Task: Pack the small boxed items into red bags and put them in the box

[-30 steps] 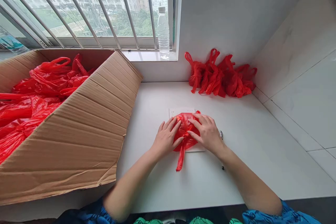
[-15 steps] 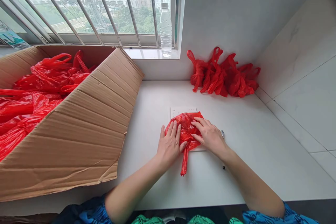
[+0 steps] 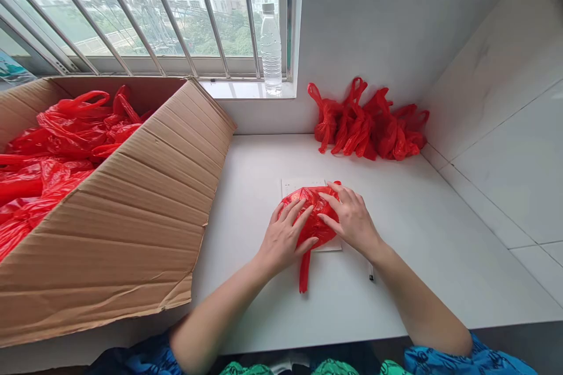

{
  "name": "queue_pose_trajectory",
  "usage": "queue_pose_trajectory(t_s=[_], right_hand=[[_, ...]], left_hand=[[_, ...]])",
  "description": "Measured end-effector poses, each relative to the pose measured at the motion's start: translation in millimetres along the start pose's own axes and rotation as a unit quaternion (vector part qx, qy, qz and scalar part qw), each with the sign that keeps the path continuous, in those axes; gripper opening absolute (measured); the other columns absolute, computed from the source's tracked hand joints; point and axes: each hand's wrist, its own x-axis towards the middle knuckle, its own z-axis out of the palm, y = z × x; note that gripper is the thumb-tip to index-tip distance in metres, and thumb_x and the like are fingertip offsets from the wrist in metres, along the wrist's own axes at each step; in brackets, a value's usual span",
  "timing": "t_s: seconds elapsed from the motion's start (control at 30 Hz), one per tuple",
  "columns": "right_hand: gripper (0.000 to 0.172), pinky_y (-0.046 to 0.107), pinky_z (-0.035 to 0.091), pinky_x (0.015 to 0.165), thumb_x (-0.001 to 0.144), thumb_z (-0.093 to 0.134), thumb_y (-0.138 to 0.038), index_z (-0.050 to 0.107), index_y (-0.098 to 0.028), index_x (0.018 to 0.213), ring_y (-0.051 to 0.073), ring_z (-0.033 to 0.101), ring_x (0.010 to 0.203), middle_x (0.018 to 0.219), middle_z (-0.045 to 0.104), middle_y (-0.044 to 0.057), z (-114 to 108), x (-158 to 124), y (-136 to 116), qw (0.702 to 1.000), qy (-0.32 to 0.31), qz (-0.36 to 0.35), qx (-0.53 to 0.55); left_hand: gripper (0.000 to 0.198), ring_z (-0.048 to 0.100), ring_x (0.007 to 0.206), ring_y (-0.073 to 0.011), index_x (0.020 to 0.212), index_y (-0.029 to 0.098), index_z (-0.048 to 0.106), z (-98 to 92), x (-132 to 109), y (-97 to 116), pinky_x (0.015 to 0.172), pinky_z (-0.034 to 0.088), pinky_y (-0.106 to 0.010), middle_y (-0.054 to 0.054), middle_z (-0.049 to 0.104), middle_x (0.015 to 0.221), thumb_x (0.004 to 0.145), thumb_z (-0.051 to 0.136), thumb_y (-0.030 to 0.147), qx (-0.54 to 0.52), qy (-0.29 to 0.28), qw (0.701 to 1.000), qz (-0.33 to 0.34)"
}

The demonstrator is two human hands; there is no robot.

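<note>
In the head view, the white paper [image 3: 289,186] under the red plastic bag [image 3: 321,231] bears small marks along its far edge, too small to read; dark marks pattern the blue sleeve [image 3: 466,356] on the right arm, and these cannot be made out as words; the left hand [image 3: 285,239] lies with its fingers spread apart over the left part of the bag, the thumb held out toward the bag's near side; the right hand [image 3: 354,220] has its fingers parted and gently bent on the bag's right part, the thumb well apart from them; whether any fingertip pinches the plastic cannot be told; the bag lies on the paper on the white table [image 3: 248,170], one narrow strip pointing toward the person; a pen [image 3: 371,273] shows partly beside the right wrist; a cardboard box [image 3: 132,217] of red bags [image 3: 74,132] stands to the left, and more bunched red bags [image 3: 360,129] sit against the wall.
</note>
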Motion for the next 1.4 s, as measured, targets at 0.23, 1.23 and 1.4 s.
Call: queue_pose_trajectory(t_s=[0.23, 1.23, 1.4], right_hand=[[0.054, 0.040, 0.055, 0.084, 0.093, 0.057, -0.044, 0.048, -0.023, 0.143, 0.027, 0.061, 0.114, 0.137, 0.058, 0.011, 6, -7, 9, 0.992, -0.108, 0.065, -0.002], [0.002, 0.028, 0.049, 0.061, 0.083, 0.058, -0.023, 0.057, -0.023, 0.085, 0.017, 0.061, 0.075, 0.087, 0.065, 0.001, -32, 2, 11, 0.941, 0.046, 0.163, 0.293], [0.015, 0.033, 0.052, 0.071, 0.087, 0.061, -0.025, 0.062, -0.025, 0.102, 0.019, 0.062, 0.079, 0.088, 0.067, 0.001, -28, 4, -14, 0.954, 0.022, 0.106, 0.280]], left_hand=[[0.068, 0.031, 0.146, -0.0326, 0.148, 0.019, 0.041, 14.4, -4, -2, 0.118, 0.024, -0.057, -0.014, 0.036, 0.157, 0.092, 0.056, 0.055, 0.014, -0.047, 0.999, 0.014], [0.012, 0.064, 0.096, -0.0193, 0.100, 0.021, 0.060, -38.1, 5, -27, 0.094, 0.043, -0.037, -0.003, 0.069, 0.099, 0.097, 0.050, 0.027, -0.135, 0.226, 0.952, -0.157], [0.030, 0.060, 0.109, -0.0233, 0.122, 0.024, 0.058, -40.0, 16, 8, 0.103, 0.037, -0.043, -0.007, 0.065, 0.123, 0.094, 0.057, 0.037, -0.085, 0.157, 0.983, -0.031]])
